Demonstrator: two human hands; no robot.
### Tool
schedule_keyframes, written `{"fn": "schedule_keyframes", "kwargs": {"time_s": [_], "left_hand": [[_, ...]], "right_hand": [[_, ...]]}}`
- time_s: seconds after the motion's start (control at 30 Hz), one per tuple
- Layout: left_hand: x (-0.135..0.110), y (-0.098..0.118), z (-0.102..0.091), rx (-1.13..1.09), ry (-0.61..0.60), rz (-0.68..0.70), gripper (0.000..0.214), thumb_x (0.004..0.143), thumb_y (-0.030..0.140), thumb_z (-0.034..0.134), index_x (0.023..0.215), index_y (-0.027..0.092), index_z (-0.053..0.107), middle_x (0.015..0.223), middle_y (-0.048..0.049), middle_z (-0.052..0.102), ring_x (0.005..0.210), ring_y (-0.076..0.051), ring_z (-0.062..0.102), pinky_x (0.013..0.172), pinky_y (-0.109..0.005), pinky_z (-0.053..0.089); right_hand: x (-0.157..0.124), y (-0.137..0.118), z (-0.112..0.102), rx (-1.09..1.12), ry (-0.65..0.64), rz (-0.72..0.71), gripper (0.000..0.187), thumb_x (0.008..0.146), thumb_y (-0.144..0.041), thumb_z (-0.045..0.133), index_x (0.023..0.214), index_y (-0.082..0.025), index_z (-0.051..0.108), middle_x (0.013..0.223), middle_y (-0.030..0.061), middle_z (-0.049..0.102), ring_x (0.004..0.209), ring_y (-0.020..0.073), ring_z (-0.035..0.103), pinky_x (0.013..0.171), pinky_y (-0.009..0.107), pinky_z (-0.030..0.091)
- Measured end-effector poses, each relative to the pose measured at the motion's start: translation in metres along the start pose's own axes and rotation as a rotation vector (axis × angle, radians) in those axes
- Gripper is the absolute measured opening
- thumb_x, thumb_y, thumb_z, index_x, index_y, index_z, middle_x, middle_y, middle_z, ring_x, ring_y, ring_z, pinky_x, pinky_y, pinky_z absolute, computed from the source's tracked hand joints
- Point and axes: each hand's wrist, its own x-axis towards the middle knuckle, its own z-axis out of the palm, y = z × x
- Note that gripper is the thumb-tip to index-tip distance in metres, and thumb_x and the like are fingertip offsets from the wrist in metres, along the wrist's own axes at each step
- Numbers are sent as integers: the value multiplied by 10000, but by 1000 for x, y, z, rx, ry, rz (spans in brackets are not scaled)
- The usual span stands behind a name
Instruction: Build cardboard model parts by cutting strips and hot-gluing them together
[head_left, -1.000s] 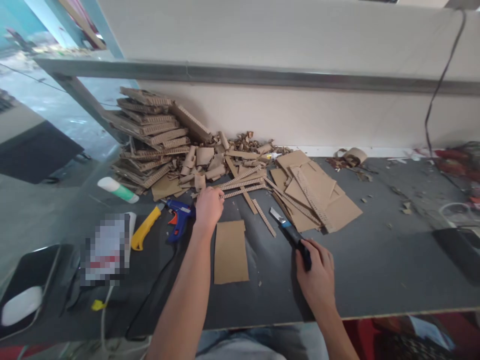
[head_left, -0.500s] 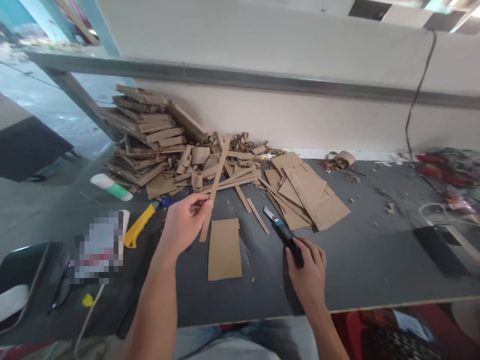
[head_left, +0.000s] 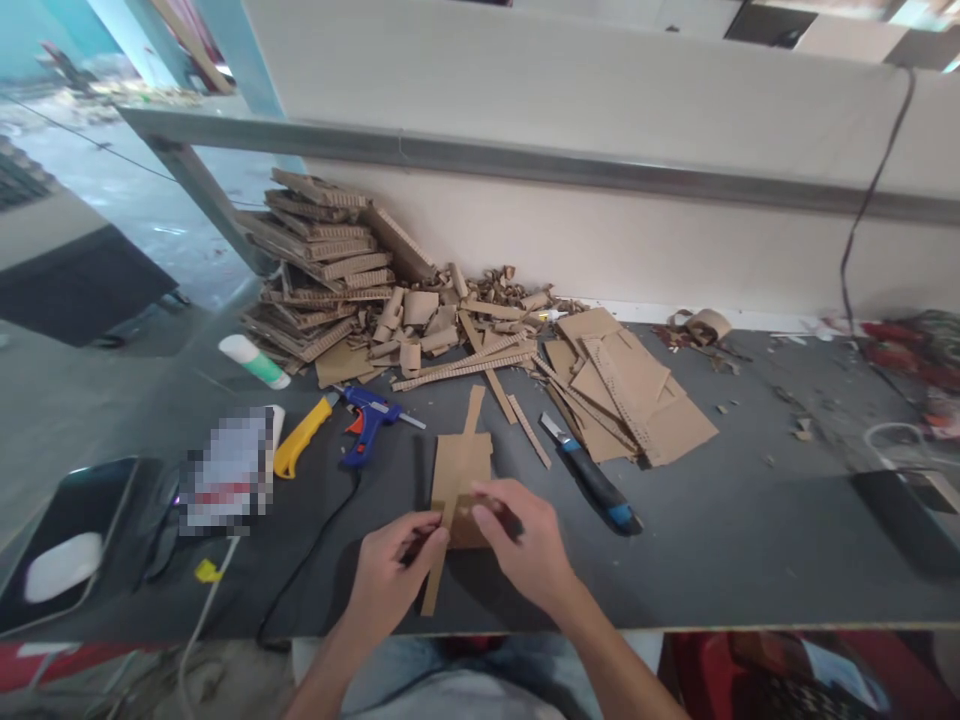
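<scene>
My left hand [head_left: 397,570] pinches a long, narrow cardboard strip [head_left: 430,592] between thumb and fingers. The strip slants over a rectangular cardboard piece [head_left: 480,455] lying on the dark table. Close beside the strip, my right hand [head_left: 529,545] hovers above the lower part of that piece, thumb and fingers a little apart, with nothing visible in them; its fingertips are slightly blurred. To the right of my right hand lies a utility knife [head_left: 596,480] with black and blue handle, blade out.
A blue glue gun [head_left: 369,420], a yellow cutter [head_left: 306,436] and a glue stick tube [head_left: 255,361] lie on the left. Stacked cardboard [head_left: 322,250] and scraps [head_left: 420,320] stand at the back. Flat cardboard sheets [head_left: 615,370] lie right of centre.
My right hand has let go of the utility knife and moved left to the strip. My left hand has brought the strip down and nearer, over the cardboard piece.
</scene>
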Motion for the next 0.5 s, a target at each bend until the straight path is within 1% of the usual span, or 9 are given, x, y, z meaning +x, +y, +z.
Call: {"fn": "schedule_keyframes", "kwargs": {"time_s": [0.03,0.13,0.2,0.27,0.33,0.37,0.43,0.47,0.5], "left_hand": [[1,2,0,3,-9,-8,204,866,392,626,876,207,712,730,-19,752,629,-168,716,588,-235,594],[12,18,4,13,-20,-5,202,885,403,599,892,222,690,738,-17,737,649,-174,712,597,-257,595],[22,34,6,40,32,2,225,913,415,559,970,228,671,801,-32,733,711,-185,717,629,-274,595],[32,52,2,119,155,32,291,918,426,551,1105,222,640,885,-59,722,774,-199,707,682,-302,589],[36,67,-11,198,143,64,290,924,429,533,1109,237,647,925,-64,705,743,-192,676,665,-304,567],[34,72,-20,218,45,66,261,931,416,518,1082,262,664,910,-51,705,717,-186,660,657,-301,555],[19,74,-43,250,-274,105,199,893,433,562,998,345,706,878,-12,715,698,-186,642,632,-292,536],[5,71,-54,276,-372,137,165,857,460,595,933,384,720,857,3,719,701,-196,637,622,-296,528],[-10,65,-65,307,-413,168,138,817,489,624,864,411,727,843,9,722,717,-211,637,613,-305,522]], "right_hand": [[10,-2,4,24,-53,22,229,927,-253,589,1136,-236,680,955,47,707,673,129,617,612,251,526],[36,-5,13,60,-92,60,213,907,-283,603,1083,-236,713,814,28,677,657,142,605,647,274,527],[50,-5,14,144,-73,135,189,897,-314,607,1032,-235,715,785,21,670,647,144,609,623,271,517],[60,-4,13,233,-28,219,191,887,-357,620,1003,-229,701,760,14,661,637,143,606,587,260,501],[64,1,10,276,23,268,213,876,-388,633,996,-220,687,715,2,633,629,141,589,578,255,487],[65,4,8,283,43,282,221,873,-396,637,996,-217,681,699,-4,617,619,138,574,570,252,477],[62,12,4,283,63,300,227,872,-402,638,995,-214,673,679,-13,586,595,130,538,547,246,453],[60,16,3,274,66,303,226,873,-403,637,993,-214,671,674,-16,574,588,128,523,538,245,442],[57,21,2,261,67,305,226,873,-404,638,991,-214,670,670,-18,566,585,127,513,534,245,436]]}}
